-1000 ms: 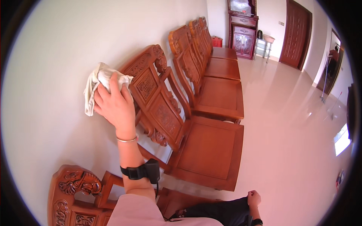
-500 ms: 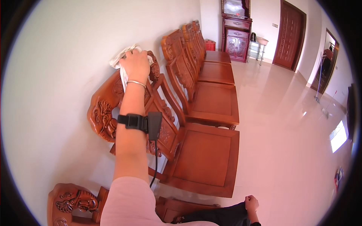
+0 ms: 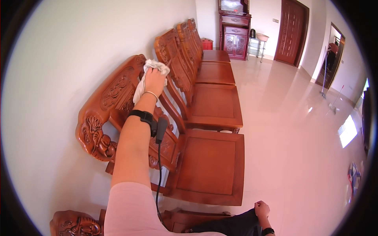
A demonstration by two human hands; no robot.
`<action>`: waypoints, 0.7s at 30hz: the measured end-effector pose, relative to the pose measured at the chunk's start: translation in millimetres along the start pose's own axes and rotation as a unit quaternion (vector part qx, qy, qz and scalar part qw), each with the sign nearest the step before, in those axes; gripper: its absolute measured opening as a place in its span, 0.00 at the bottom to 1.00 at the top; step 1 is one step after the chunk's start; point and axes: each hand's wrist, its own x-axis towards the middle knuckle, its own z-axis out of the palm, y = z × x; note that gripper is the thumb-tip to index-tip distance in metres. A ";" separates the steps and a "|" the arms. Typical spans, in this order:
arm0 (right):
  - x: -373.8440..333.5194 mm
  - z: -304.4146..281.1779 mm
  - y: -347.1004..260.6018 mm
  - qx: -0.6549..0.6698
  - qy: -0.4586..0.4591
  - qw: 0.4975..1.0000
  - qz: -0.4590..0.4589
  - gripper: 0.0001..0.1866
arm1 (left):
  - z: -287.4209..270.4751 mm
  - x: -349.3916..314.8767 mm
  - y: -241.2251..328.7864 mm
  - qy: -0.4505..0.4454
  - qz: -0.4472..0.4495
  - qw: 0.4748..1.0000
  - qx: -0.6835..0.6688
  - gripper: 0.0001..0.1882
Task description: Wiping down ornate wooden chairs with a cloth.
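The left hand (image 3: 156, 82) is stretched out at the upper far end of a carved backrest (image 3: 114, 92), its fingers bent and closed on a white cloth (image 3: 158, 65). The cloth is bunched under and ahead of the fingers — with one loose fold trailed back along the left side of the hand, toward the wrist. Part of the backrest is hidden behind hand and cloth. A bangle (image 3: 151, 94) is worn at the wrist, and a black strap (image 3: 142, 116) is fastened around the forearm. The right hand (image 3: 261, 209) is held low, at the dark trousers (image 3: 232, 223), fingers loosely curled; whether anything is held cannot be told. Beyond the wooden seat (image 3: 210, 161), more chairs (image 3: 215, 102) are lined up along the wall — toward a dark red cabinet (image 3: 235, 41).
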 end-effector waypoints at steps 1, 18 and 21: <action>-1.1 -0.7 -1.0 0.001 0.003 1.000 0.004 0.12 | 8.6 -1.6 3.4 -0.008 0.002 1.000 -0.008 0.09; -6.5 -3.2 -4.5 0.027 0.019 0.999 -0.009 0.11 | 7.6 -50.4 30.2 -0.011 -0.019 1.000 0.013 0.09; -4.3 5.0 4.4 0.026 0.018 0.999 -0.013 0.11 | -19.0 -56.0 32.2 -0.165 -0.031 0.986 0.016 0.09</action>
